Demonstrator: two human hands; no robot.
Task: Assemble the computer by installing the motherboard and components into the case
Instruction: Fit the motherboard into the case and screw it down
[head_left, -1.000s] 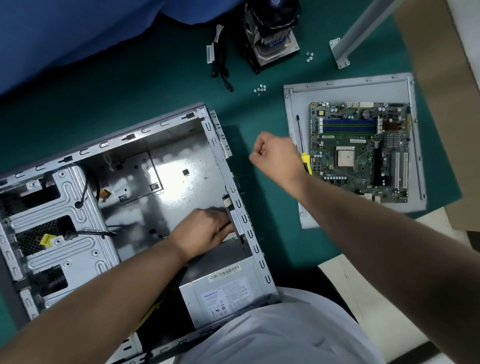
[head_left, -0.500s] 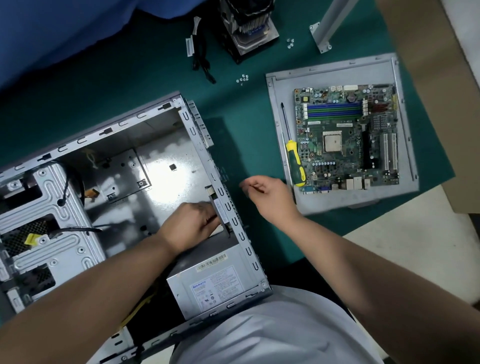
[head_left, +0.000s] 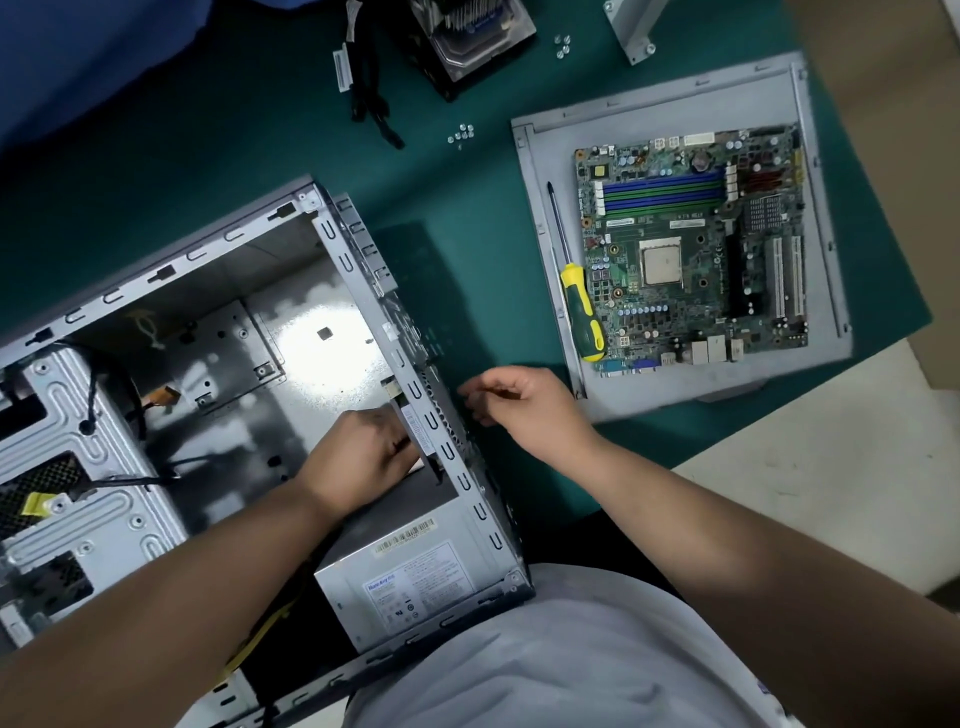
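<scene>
The open grey computer case (head_left: 208, 249) lies on its side on the green mat. My left hand (head_left: 358, 457) is inside it, with fingers curled round a dark flat part with a label (head_left: 415, 431) and holding it against the rear wall above the power supply (head_left: 410, 577). My right hand (head_left: 524, 400) is just outside that rear wall. Its thumb and fingertips are pinched together at the perforated metal, and what they hold is too small to make out. The green motherboard (head_left: 696, 249) lies on the grey side panel (head_left: 675, 104) to the right.
A yellow and green screwdriver (head_left: 582, 312) rests on the panel beside the motherboard. A CPU cooler (head_left: 467, 31), black cables (head_left: 369, 78), two small heaps of screws (head_left: 461, 132) (head_left: 562, 45) and a metal bracket (head_left: 634, 31) lie at the far edge of the mat.
My right hand has come down from above the screwdriver to the outside of the case's rear wall. My left hand has stayed on the part inside.
</scene>
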